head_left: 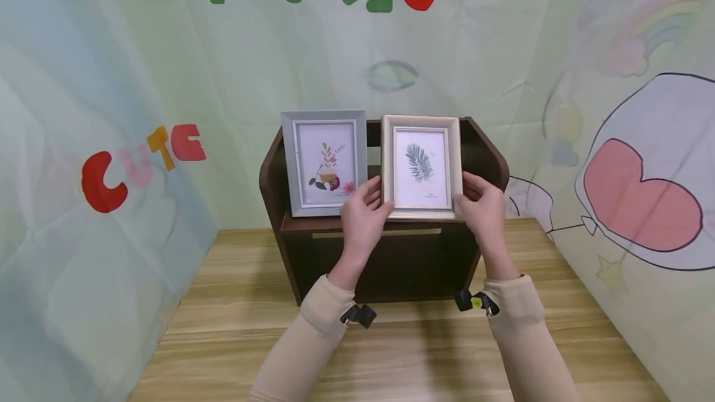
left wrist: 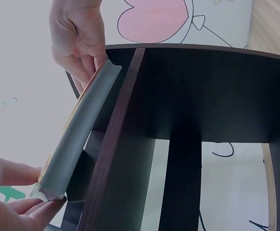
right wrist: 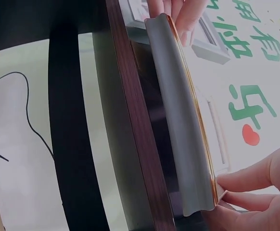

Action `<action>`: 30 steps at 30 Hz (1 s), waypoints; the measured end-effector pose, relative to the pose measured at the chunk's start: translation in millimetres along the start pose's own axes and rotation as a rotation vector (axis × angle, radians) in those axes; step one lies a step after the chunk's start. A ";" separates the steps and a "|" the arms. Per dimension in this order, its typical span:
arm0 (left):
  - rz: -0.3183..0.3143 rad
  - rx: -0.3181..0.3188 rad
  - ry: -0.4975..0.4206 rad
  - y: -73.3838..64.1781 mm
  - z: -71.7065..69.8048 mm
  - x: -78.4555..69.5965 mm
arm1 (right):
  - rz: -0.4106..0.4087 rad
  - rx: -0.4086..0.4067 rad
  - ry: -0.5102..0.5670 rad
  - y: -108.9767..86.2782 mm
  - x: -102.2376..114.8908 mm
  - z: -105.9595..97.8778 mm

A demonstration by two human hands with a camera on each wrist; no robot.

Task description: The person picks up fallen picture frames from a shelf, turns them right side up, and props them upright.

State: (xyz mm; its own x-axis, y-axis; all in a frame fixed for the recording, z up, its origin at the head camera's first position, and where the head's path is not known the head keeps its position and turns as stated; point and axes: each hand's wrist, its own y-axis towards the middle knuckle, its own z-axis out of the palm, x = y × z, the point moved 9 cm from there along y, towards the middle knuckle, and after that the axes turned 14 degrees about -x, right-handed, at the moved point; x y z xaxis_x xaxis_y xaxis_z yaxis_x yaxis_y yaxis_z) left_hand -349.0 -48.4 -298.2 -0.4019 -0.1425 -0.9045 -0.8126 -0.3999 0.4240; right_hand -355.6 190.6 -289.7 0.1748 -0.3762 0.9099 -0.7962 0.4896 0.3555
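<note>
A cream picture frame (head_left: 421, 211) with a green leaf print is held between both hands at the front of the dark brown shelf (head_left: 385, 265). My left hand (head_left: 362, 213) pinches its lower left edge, thumb in front and fingers behind. On the opposite side my right hand (head_left: 485, 206) grips the lower right edge the same way. Both wrist views show the frame's bottom edge (left wrist: 84, 130) close to the upper board's front edge (right wrist: 137, 115); whether they touch I cannot tell. A grey picture frame (head_left: 326, 209) with a flower print leans upright on the board at the left.
The shelf stands on a wood-grain table (head_left: 391, 352) against a printed cloth backdrop (head_left: 251, 67). Its right side panel (head_left: 491, 147) rises just beyond my right hand. Beneath the upper board lies an open lower compartment (head_left: 385, 256).
</note>
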 end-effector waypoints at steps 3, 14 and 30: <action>0.012 -0.005 -0.014 2.2 -0.1 -2.1 | 0.007 -0.009 0.006 1.3 -1.3 -0.4; 0.056 -0.023 0.007 8.5 -2.0 -7.2 | -0.013 -0.027 0.069 3.2 2.0 1.2; 0.072 -0.034 0.017 10.5 -0.2 -9.0 | -0.095 -0.059 0.051 6.7 7.6 0.4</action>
State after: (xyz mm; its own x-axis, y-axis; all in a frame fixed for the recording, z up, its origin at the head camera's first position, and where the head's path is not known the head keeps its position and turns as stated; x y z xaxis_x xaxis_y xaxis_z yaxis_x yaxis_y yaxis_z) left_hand -353.9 -51.5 -285.6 -0.4511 -0.1871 -0.8726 -0.7671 -0.4185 0.4863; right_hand -359.8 190.8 -280.5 0.2784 -0.3830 0.8808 -0.7395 0.4997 0.4510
